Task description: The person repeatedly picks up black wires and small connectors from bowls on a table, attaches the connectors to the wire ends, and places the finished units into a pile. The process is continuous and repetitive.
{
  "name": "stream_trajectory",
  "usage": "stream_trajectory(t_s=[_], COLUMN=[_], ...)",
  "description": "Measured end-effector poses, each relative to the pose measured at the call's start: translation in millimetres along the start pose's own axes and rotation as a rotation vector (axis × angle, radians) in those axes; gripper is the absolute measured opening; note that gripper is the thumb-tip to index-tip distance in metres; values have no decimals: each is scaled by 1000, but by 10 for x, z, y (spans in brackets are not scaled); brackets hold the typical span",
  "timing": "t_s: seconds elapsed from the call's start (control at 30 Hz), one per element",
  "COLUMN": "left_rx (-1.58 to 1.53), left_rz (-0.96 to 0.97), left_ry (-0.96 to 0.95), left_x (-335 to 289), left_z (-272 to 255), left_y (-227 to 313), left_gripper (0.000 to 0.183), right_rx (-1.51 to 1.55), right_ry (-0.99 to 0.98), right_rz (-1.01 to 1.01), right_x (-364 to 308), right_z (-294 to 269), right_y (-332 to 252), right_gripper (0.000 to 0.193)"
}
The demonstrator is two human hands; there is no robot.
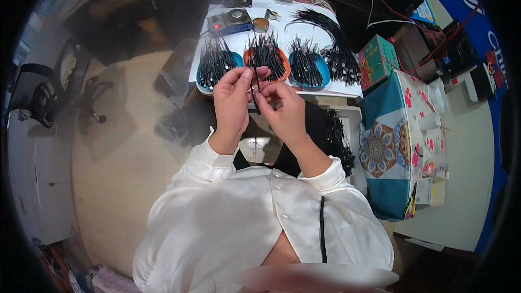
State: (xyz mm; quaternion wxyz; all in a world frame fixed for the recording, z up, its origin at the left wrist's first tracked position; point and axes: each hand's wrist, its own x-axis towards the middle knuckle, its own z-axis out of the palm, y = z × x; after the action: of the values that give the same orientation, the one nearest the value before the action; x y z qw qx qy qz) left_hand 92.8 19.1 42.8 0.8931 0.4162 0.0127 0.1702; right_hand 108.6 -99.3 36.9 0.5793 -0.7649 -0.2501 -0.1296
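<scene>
Pinched between my two hands, in front of my chest at the table's near edge, is a thin black cable. My left hand is closed on it with thumb and fingers, and my right hand pinches it slightly lower. Its ends are too small to make out. Just beyond my hands stand a blue bowl on the left, an orange bowl in the middle and another blue bowl on the right. All three hold many short black cables. A long bundle of black cables lies to their right.
Behind the bowls, a grey box with a dial and red light sits beside a round tin on the white tabletop. Rightward are a green-and-red carton and a cloth-covered surface. An office chair stands far left.
</scene>
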Motion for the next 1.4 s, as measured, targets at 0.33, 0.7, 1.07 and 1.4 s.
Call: stream_trajectory(t_s=[0.33,0.7,1.07,1.4], left_rx=[154,186,-137,115], left_rz=[45,-49,-420,-90], left_ry=[-154,-322,-409,-281], left_x=[-293,-479,-495,-559], left_z=[166,226,182,194], left_y=[-24,34,128,76], left_gripper=[16,18,17,16], right_rx=[-86,530,773,249], right_ry=[-101,-262,-305,65], right_rz=[-59,57,252,-150], right_x=[-199,112,57,-76], right_z=[-335,-806,-780,-683], right_y=[-147,-251,-210,-249], right_gripper=[13,21,13,17])
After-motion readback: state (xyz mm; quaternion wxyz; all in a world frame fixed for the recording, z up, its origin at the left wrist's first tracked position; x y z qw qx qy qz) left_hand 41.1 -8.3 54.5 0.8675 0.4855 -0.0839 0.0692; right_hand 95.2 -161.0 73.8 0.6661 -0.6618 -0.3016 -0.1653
